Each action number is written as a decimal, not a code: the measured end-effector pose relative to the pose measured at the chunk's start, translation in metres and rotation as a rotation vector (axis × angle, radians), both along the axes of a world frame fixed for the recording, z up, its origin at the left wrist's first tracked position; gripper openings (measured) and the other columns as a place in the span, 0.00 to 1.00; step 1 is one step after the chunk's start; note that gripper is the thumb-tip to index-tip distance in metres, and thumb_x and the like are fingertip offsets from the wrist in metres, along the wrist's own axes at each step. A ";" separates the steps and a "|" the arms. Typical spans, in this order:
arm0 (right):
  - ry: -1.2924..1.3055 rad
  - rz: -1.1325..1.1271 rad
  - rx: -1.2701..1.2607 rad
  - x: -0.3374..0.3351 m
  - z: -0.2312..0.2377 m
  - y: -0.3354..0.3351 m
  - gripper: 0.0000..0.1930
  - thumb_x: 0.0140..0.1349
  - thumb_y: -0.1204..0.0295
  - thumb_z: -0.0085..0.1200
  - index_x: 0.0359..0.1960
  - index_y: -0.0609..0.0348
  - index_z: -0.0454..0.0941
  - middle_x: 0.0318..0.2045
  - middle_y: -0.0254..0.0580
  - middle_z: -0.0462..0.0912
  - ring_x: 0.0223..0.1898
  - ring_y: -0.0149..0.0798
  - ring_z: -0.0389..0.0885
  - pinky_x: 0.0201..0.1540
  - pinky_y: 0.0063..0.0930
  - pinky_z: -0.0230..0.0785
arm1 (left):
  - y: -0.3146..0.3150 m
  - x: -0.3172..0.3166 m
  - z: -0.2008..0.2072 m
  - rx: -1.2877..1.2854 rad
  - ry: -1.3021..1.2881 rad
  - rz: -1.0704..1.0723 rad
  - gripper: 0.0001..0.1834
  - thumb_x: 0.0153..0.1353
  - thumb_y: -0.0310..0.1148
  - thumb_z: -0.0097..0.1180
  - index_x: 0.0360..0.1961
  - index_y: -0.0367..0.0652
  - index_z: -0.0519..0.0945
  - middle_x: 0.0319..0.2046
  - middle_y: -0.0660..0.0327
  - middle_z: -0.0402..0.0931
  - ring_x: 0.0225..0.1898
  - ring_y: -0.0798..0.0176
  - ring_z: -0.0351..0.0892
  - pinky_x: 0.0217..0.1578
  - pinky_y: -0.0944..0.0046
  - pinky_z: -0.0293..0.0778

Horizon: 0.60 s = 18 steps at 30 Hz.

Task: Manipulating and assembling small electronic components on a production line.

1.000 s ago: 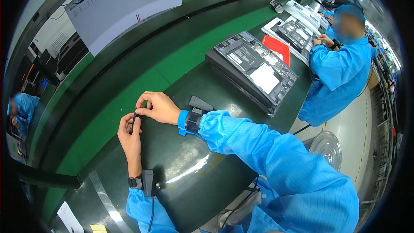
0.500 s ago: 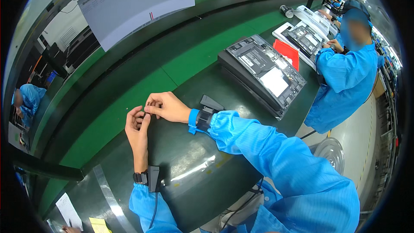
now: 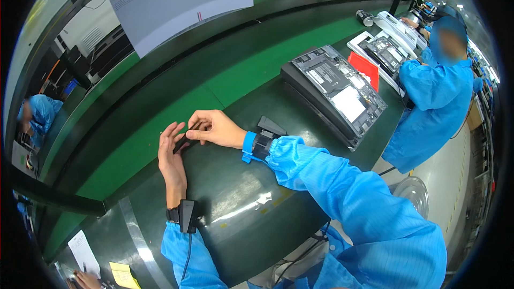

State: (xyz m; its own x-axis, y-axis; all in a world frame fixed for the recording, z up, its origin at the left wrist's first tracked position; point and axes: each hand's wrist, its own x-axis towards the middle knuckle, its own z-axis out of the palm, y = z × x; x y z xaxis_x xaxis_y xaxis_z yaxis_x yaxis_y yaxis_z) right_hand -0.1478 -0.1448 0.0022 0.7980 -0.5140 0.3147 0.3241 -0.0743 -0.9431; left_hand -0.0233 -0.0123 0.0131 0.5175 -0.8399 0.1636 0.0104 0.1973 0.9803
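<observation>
My right hand [image 3: 220,129] pinches a thin, dark, stick-like piece [image 3: 182,142] between thumb and fingers; its exact kind is too small to tell. One end of it slants down toward my left hand [image 3: 172,165], which is held upright with fingers loosely stretched and apart. The piece lies against or just before the left fingers; whether they touch it I cannot tell. Both hands are above the dark green bench [image 3: 235,192]. Black devices are strapped at both wrists, over blue sleeves.
To the right stands a stack of laptops [image 3: 334,88], the top one showing its insides. Beyond it are a red tray [image 3: 365,69] and a co-worker in blue [image 3: 436,88]. A large grey panel [image 3: 182,8] stands far left. Paper [image 3: 84,254] and yellow notes [image 3: 123,275] lie lower left, near another person's hand.
My left fingers have straightened and come away from the right fingertips. The dark piece now shows plainly in my right hand. The view has shifted slightly.
</observation>
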 end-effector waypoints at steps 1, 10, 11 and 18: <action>-0.007 -0.032 0.014 0.000 0.001 0.000 0.09 0.64 0.71 0.64 0.38 0.63 0.78 0.30 0.38 0.84 0.25 0.25 0.77 0.27 0.21 0.70 | -0.001 0.001 -0.003 -0.054 0.068 -0.089 0.31 0.72 0.52 0.36 0.64 0.39 0.69 0.63 0.55 0.71 0.61 0.62 0.68 0.57 0.59 0.64; 0.073 -0.050 -0.029 0.000 0.002 0.003 0.10 0.64 0.70 0.63 0.40 0.64 0.79 0.30 0.36 0.84 0.29 0.25 0.81 0.31 0.20 0.74 | -0.002 0.003 -0.005 -0.150 0.393 -0.345 0.44 0.72 0.63 0.26 0.69 0.33 0.62 0.70 0.46 0.60 0.71 0.52 0.58 0.70 0.48 0.53; 0.100 -0.044 -0.014 -0.001 0.003 0.002 0.10 0.64 0.70 0.63 0.40 0.64 0.80 0.30 0.37 0.85 0.29 0.26 0.81 0.31 0.21 0.74 | -0.003 0.007 -0.007 -0.183 0.470 -0.365 0.46 0.71 0.66 0.25 0.71 0.33 0.60 0.72 0.45 0.56 0.72 0.51 0.55 0.72 0.48 0.48; -0.025 -0.244 -0.051 0.008 -0.010 0.003 0.09 0.66 0.73 0.60 0.44 0.64 0.80 0.34 0.39 0.85 0.31 0.27 0.81 0.30 0.23 0.74 | 0.004 0.023 -0.009 -0.368 0.904 -0.316 0.50 0.67 0.72 0.24 0.74 0.40 0.54 0.74 0.43 0.49 0.75 0.43 0.46 0.74 0.43 0.43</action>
